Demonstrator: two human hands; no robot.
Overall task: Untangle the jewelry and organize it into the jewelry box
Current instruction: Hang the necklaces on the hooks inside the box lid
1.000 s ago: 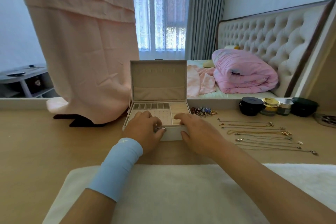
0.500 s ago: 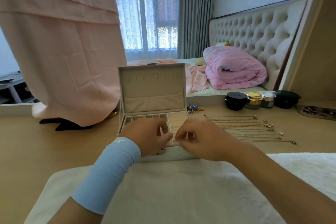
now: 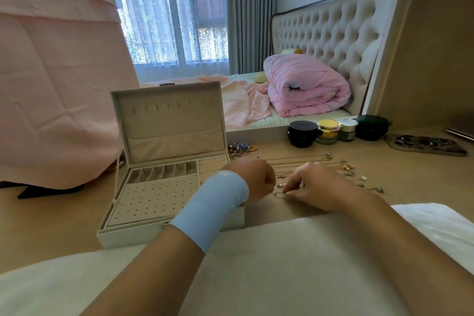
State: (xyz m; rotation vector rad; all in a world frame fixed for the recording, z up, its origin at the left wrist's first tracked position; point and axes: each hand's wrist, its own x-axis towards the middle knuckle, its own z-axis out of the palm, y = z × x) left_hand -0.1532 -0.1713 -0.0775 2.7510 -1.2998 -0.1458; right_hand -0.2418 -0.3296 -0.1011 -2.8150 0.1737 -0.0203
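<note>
Head view: both hands meet just right of centre frame, over the necklaces (image 3: 307, 159) laid out on the wooden desk (image 3: 51, 213). The right hand (image 3: 318, 187) pinches the nearest chain (image 3: 279, 194) between fingertips and thumb. The left hand (image 3: 256, 182) is curled up close beside it, but its fingers are turned away, so I cannot tell whether it grips the chain's end. To do this step well, I judge it best to lift only that one chain by its clasp end, slow and low, with the other hand ready to press down any neighbour that drags along, then carry it to the jewelry box (image 3: 133, 236) without letting it swing into a knot. The chains are thin and gold-toned, lying in near-parallel lines with small pendants at their right ends. A heap of rings (image 3: 241, 149) sits above them, just beside the box, which stands open at left of centre with pale lining
</note>
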